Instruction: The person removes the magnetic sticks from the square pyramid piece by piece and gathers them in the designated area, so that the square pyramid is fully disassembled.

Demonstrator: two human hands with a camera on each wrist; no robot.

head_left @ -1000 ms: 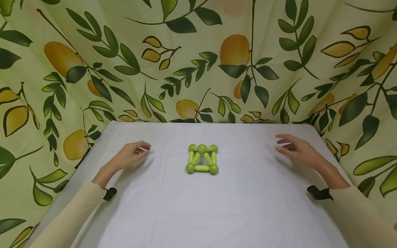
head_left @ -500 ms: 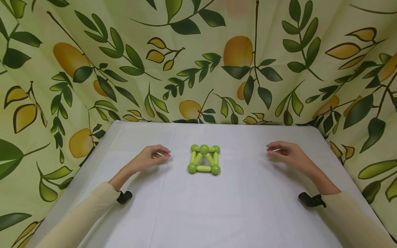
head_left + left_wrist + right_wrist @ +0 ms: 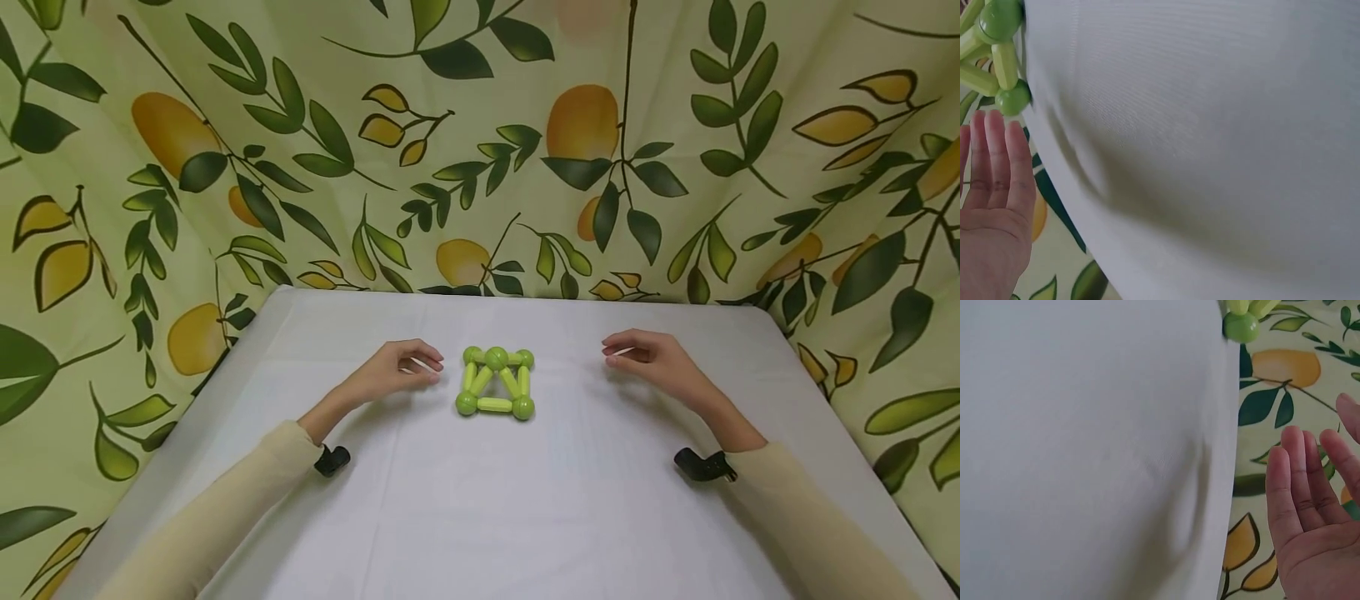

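Green ball-and-rod frame (image 3: 495, 405): one, on white-covered bench (image 3: 457, 517), between left hand (image 3: 393, 368) (near) and right hand (image 3: 660, 362) (farther off), touched by neither. Fingers (image 3: 999, 162) of both: relaxed, holding nothing. Handling note: probably best gripped evenly from both sides, at the bottom balls (image 3: 467, 403), without twisting.

From the head, one view faces forward and down across the counter (image 3: 480, 500), while two wrist views look closely past the left hand (image 3: 994, 219) and right hand (image 3: 1316, 544), all sharing the green ball-and-rod frame (image 3: 497, 359).
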